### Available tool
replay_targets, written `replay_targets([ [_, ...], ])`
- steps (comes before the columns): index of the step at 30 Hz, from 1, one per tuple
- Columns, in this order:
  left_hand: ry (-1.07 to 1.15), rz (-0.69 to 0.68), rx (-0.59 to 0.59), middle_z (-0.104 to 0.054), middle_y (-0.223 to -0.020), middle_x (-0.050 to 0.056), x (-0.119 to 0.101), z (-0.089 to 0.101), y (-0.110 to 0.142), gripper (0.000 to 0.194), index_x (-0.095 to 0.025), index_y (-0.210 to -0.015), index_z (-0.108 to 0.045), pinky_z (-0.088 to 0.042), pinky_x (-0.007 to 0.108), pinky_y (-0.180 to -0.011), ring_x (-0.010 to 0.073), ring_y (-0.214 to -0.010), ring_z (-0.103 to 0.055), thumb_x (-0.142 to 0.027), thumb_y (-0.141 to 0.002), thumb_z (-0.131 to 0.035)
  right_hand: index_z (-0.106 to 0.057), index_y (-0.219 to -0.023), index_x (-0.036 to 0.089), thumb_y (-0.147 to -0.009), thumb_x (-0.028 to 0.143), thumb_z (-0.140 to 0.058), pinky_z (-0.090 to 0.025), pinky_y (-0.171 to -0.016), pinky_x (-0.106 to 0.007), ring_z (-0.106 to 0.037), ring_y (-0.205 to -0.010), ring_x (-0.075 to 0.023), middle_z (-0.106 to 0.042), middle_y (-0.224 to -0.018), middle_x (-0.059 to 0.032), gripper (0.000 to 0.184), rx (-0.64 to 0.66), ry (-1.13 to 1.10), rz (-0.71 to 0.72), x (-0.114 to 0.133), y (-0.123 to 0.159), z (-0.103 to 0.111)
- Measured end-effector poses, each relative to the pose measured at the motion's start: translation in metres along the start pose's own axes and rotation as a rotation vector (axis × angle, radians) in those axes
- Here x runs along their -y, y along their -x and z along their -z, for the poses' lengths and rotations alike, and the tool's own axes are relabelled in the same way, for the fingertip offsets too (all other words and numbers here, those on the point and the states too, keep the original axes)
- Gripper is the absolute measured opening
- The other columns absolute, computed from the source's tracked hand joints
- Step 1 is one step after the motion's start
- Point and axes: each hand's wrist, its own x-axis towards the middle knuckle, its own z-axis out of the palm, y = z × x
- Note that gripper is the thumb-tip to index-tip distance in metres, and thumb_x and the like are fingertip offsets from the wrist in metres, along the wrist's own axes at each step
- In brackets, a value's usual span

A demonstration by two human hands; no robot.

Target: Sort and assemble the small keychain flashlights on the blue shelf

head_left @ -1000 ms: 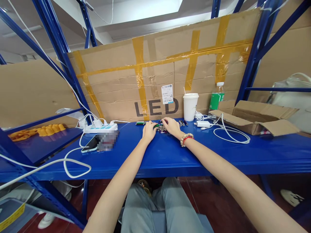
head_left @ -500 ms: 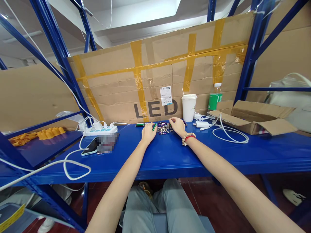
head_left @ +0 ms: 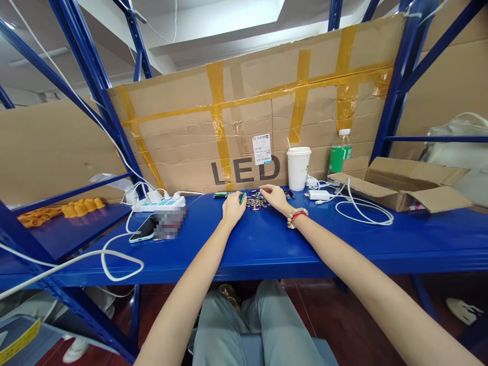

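Note:
My left hand [head_left: 233, 207] rests on the blue table top. Its fingers are closed around a slim green and black stick-like piece [head_left: 243, 197], whose exact kind is too small to tell. Between the hands lies a pile of small shiny metal pieces [head_left: 257, 202], silver with some purple. Over the pile's right side my right hand [head_left: 275, 197] bends its fingers together; whatever they pinch is hidden. Another green and black slim piece [head_left: 220, 195] lies just beyond my left hand. A few dark slim pieces [head_left: 291, 193] are behind my right hand.
A white paper cup [head_left: 298, 169] and a green-labelled bottle [head_left: 340, 155] stand at the back. White cables [head_left: 358, 203] and an open cardboard box [head_left: 400, 185] are on the right. To the left are a power strip [head_left: 163, 204] and a phone [head_left: 145, 230]. Cardboard [head_left: 183, 147] walls the back.
My right hand moved right, away from my left hand, then came partway back over the pile. My left hand stays put, with the green piece now tipped more upright.

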Motion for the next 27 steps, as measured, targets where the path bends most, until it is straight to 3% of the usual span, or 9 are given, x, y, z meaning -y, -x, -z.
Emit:
replay_targets([
  [5, -0.01, 0.006, -0.008, -0.063, -0.088, 0.005, 0.001, 0.0, 0.0, 0.022, -0.019, -0.096, -0.058, -0.044, 0.029, -0.078, 0.0188, -0.091, -0.055, -0.032, -0.088, -0.042, -0.064, -0.107, 0.012, -0.079, 0.011, -0.05, -0.047, -0.088, -0.028, -0.063, -0.094, -0.0155, -0.067, -0.105, -0.0092, 0.031, 0.146, -0.092, 0.167, -0.005, -0.003, -0.012],
  [13, 0.003, -0.046, 0.022, -0.063, -0.09, 0.004, 0.002, -0.003, 0.0, 0.025, -0.02, -0.1, -0.059, -0.045, 0.028, -0.078, 0.0178, -0.092, -0.056, -0.034, -0.088, -0.042, -0.064, -0.106, 0.013, -0.08, 0.014, -0.053, -0.047, -0.089, -0.031, -0.063, -0.095, -0.0163, -0.068, -0.105, -0.0096, 0.028, 0.151, -0.066, 0.162, -0.006, -0.003, -0.013],
  [18, 0.021, -0.111, 0.034, -0.063, -0.089, 0.004, 0.005, -0.004, -0.002, 0.024, -0.021, -0.102, -0.061, -0.044, 0.027, -0.079, 0.0175, -0.09, -0.056, -0.033, -0.087, -0.048, -0.068, -0.093, 0.013, -0.082, 0.033, -0.054, -0.049, -0.081, -0.028, -0.064, -0.087, -0.0171, -0.07, -0.094, -0.0078, 0.027, 0.177, -0.224, 0.216, 0.005, 0.004, -0.01],
  [23, -0.02, -0.199, 0.083, -0.062, -0.083, 0.003, 0.002, -0.002, -0.002, 0.021, -0.021, -0.093, -0.066, -0.043, 0.027, -0.08, 0.0168, -0.086, -0.055, -0.031, -0.086, -0.049, -0.07, -0.085, 0.015, -0.078, 0.032, -0.056, -0.05, -0.07, -0.026, -0.065, -0.077, -0.0173, -0.071, -0.084, -0.0049, 0.023, 0.243, -0.273, 0.243, 0.015, 0.011, -0.014],
  [27, -0.005, -0.159, 0.059, -0.064, -0.088, 0.003, 0.001, 0.0, -0.001, 0.022, -0.021, -0.093, -0.067, -0.042, 0.028, -0.083, 0.0173, -0.091, -0.055, -0.033, -0.086, -0.05, -0.07, -0.078, 0.013, -0.077, 0.035, -0.057, -0.049, -0.064, -0.025, -0.064, -0.071, -0.0176, -0.071, -0.075, -0.005, 0.025, 0.206, -0.234, 0.224, 0.015, 0.008, -0.012],
])
